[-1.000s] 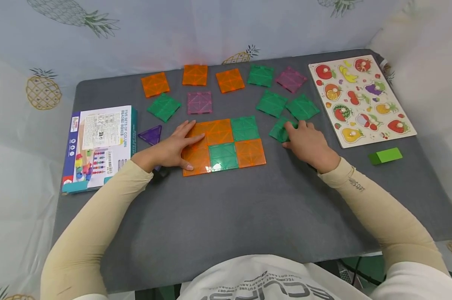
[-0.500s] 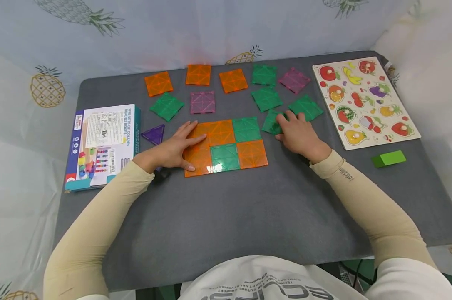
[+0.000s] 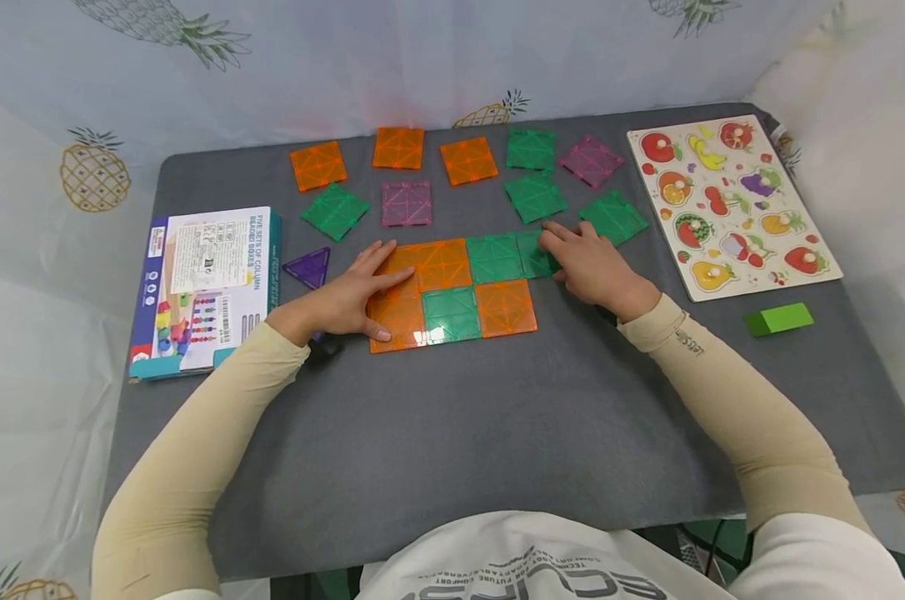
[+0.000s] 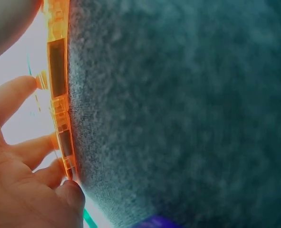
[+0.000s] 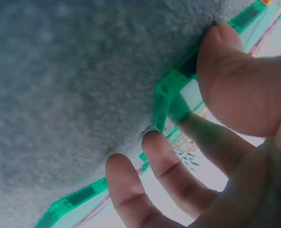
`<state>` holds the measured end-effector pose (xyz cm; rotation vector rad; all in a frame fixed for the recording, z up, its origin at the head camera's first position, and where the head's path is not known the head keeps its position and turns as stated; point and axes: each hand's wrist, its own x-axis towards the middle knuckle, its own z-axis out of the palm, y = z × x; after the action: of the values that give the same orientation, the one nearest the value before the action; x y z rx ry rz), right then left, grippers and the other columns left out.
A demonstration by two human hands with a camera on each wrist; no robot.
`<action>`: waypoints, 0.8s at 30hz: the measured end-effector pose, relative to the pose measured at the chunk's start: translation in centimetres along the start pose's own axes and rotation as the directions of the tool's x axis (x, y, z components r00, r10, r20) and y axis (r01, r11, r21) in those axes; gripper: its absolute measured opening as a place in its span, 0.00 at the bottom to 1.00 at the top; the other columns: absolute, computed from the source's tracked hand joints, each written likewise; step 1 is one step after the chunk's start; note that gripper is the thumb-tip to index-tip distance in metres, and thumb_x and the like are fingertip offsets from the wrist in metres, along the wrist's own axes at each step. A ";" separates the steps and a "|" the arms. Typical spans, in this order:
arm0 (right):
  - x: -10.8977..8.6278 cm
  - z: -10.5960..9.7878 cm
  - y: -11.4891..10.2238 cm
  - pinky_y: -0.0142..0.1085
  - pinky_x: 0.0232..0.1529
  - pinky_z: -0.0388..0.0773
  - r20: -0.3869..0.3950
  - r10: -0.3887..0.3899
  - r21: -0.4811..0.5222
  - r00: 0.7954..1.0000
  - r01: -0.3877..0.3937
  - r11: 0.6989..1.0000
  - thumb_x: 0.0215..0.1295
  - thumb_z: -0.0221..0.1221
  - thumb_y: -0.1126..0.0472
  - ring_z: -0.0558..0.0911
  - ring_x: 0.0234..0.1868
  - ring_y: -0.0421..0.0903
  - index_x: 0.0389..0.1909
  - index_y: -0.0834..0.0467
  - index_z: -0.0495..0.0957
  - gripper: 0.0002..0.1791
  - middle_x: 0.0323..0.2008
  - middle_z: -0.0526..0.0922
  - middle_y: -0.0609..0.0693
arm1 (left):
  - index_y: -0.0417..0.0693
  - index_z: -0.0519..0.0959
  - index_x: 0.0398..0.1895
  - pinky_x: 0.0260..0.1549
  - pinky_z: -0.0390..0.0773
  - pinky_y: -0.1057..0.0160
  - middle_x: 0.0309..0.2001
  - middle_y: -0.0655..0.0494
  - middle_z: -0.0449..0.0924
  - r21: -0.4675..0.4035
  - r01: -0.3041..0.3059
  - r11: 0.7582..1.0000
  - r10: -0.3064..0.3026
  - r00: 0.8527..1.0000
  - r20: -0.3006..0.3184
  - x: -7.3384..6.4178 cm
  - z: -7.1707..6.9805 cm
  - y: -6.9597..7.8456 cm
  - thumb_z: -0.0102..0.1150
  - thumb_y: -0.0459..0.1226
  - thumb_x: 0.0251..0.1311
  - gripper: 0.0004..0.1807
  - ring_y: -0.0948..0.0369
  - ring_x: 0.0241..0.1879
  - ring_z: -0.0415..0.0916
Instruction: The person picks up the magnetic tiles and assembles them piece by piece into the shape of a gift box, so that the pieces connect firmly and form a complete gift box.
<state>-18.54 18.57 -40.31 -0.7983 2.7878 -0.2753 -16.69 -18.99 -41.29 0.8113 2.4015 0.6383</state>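
In the head view my left hand (image 3: pixel 336 302) lies spread over the left end of a flat block of square plastic tiles, orange and green in two rows. Its fingertips touch the edge of an orange tile (image 4: pixel 58 66) in the left wrist view. Against the block's upper right green tile (image 3: pixel 493 258) sits another green tile (image 3: pixel 531 255), held at its edges by the thumb and fingers of my right hand (image 3: pixel 598 271). The fingers partly cover that tile. In the right wrist view, the thumb is on one edge of the green tile (image 5: pixel 176 78), with a finger across its surface.
Behind the block lie loose tiles: several orange, several green (image 3: pixel 536 197) and two purple-pink (image 3: pixel 406 204). A dark purple triangle tile (image 3: pixel 309 267) and a boxed toy (image 3: pixel 205 292) are at left. A fruit puzzle board (image 3: pixel 730 204) and a green block (image 3: pixel 778 318) are at right.
My right hand has moved left with the green tile, turning it straight and bringing it up against the block. Another green tile behind it shifted slightly. The left hand has stayed put.
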 end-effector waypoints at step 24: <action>10.2 -3.7 0.9 0.59 0.51 0.74 0.120 0.455 0.022 0.882 -0.461 0.887 0.63 0.58 0.40 0.74 0.50 0.69 0.75 0.63 0.34 0.56 0.50 0.74 0.74 | 0.50 0.55 0.75 0.70 0.41 0.37 0.77 0.46 0.27 -0.029 0.023 0.999 -0.023 1.000 -0.016 -0.2 -0.1 0.4 0.74 0.44 0.45 0.53 0.47 0.75 0.19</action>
<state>-28.43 14.21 -38.68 -0.1177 2.7440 -0.2044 -16.47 -18.86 -40.97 0.7677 2.4073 0.6720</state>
